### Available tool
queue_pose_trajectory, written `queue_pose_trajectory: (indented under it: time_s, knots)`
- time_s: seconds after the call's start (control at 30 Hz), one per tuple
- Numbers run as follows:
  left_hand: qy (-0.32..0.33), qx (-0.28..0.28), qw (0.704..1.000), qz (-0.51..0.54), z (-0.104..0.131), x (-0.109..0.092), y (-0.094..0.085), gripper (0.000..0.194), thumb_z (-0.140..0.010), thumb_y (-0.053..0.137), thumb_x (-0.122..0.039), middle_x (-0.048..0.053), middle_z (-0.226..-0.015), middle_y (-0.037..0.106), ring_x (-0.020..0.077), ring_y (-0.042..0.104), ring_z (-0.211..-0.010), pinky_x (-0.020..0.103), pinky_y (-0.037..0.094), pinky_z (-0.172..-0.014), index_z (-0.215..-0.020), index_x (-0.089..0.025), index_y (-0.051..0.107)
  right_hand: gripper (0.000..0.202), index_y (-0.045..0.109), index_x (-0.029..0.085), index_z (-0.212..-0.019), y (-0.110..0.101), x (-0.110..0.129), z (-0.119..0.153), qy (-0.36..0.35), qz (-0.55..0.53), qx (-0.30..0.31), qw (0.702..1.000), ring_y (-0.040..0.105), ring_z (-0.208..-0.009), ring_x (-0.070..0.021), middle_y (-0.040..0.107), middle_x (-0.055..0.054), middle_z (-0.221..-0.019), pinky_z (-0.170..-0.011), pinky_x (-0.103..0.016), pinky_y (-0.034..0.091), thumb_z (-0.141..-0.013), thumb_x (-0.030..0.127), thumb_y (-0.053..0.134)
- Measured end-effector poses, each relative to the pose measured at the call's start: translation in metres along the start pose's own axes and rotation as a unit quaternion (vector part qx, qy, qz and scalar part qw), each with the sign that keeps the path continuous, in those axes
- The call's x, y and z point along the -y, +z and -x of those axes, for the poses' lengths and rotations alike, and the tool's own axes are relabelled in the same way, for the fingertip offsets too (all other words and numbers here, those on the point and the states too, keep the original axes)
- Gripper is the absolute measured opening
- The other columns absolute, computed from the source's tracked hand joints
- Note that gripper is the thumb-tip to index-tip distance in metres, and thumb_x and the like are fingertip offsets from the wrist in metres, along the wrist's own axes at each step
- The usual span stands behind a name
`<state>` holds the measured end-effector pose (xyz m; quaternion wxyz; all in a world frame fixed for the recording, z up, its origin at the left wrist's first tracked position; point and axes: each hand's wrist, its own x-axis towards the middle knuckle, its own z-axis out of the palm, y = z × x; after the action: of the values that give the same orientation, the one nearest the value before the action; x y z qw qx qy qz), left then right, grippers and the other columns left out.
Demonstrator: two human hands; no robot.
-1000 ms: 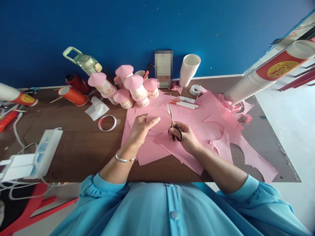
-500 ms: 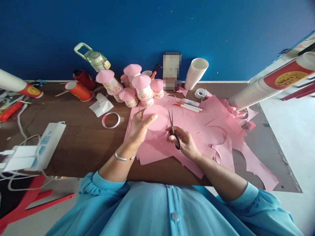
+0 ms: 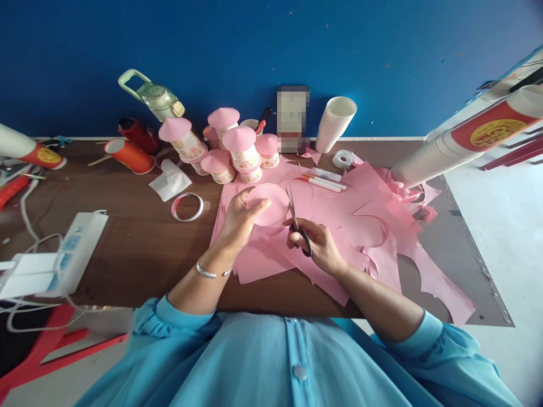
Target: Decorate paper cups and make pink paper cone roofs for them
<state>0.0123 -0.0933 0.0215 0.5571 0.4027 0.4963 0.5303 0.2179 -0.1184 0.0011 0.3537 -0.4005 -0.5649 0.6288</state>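
My left hand (image 3: 241, 217) grips a round pink paper disc (image 3: 271, 198) by its left side, thumb on top. In my right hand (image 3: 316, 240) is a pair of black-handled scissors (image 3: 292, 212), fingers round the handles and blades pointing away from me. The blades stand close to the disc's right edge; whether they touch it I cannot tell. Beneath both hands lie overlapping pink paper sheets (image 3: 263, 260). Just beyond the disc stand several decorated paper cups with pink cone tops (image 3: 240, 141).
White and orange pens (image 3: 324, 182) and a clear tape roll (image 3: 343, 159) lie beyond the scissors. Cup stacks rise behind (image 3: 335, 124) and at right (image 3: 445, 152). To the left are a tape ring (image 3: 187, 207), a crumpled tissue (image 3: 169, 180), an orange cup (image 3: 129, 156) and a power strip (image 3: 76, 249).
The scissor blades have come nearer to the disc's right edge and look less spread. The disc has tilted slightly in my left hand. The whole view has shifted a little.
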Motion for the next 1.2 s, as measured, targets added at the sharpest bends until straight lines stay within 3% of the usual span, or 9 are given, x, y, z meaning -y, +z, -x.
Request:
queue_pose_trajectory:
  time_s: [0.3,1.2]
  knots:
    - [-0.013,0.031,0.999,0.023,-0.0006,-0.0034,0.0024,0.036,-0.078,0.084,-0.038,0.008,-0.101,0.082,0.0277,0.077,-0.095,0.037,0.063,-0.084,-0.107,-0.017,0.078,0.054,0.070,0.017,-0.103,-0.0002,0.0003,0.0002,-0.005,-0.001,0.000,1.000,0.058,-0.062,-0.0132,0.062,0.002,-0.066,-0.060,-0.027,0.045,-0.088,0.069,0.073]
    - [-0.016,0.029,0.999,0.043,0.0001,-0.0037,0.0034,0.038,-0.076,0.087,-0.038,0.008,-0.098,0.082,0.0268,0.077,-0.093,0.036,0.062,-0.083,-0.108,-0.018,0.078,0.055,0.070,0.017,-0.102,-0.0012,0.0013,0.0001,-0.001,0.027,-0.013,1.000,0.051,-0.054,-0.0118,0.060,0.003,-0.059,-0.056,-0.027,0.046,-0.089,0.071,0.069]
